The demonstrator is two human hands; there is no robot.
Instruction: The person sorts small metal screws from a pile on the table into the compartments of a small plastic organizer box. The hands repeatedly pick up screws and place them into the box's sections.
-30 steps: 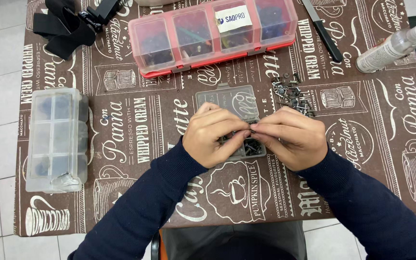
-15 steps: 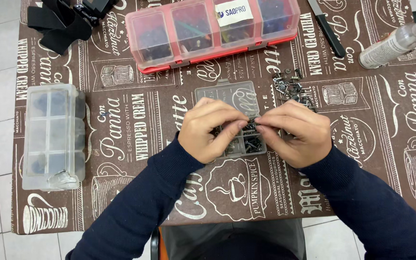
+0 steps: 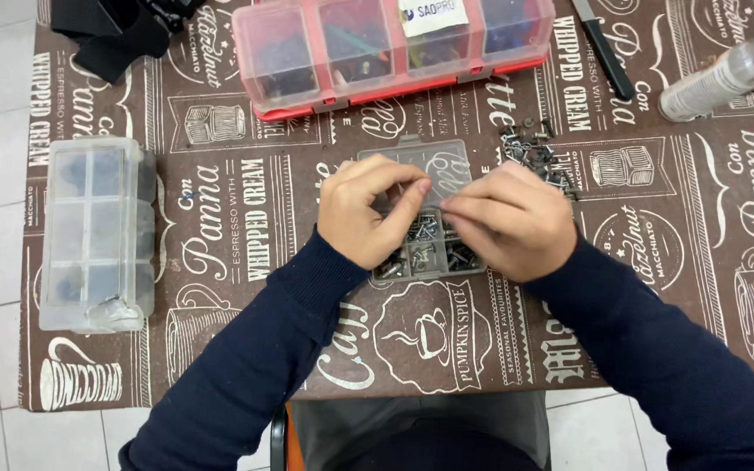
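Note:
My left hand and my right hand meet fingertip to fingertip over a small clear compartment box that holds small metal screws. The fingers of both hands are pinched together; something tiny may sit between them, but it is too small to make out. A loose heap of small dark metal parts lies on the cloth just beyond my right hand. Both forearms are in dark blue sleeves.
A red-based organiser box with a clear lid stands at the far edge. A clear plastic compartment box sits at the left. A black-handled tool, a clear spray bottle and black straps lie along the back of the brown printed tablecloth.
My hands have stayed together over the small box, with the fingertips shifting slightly. The view has drifted a little, so the table items sit lower in the frame.

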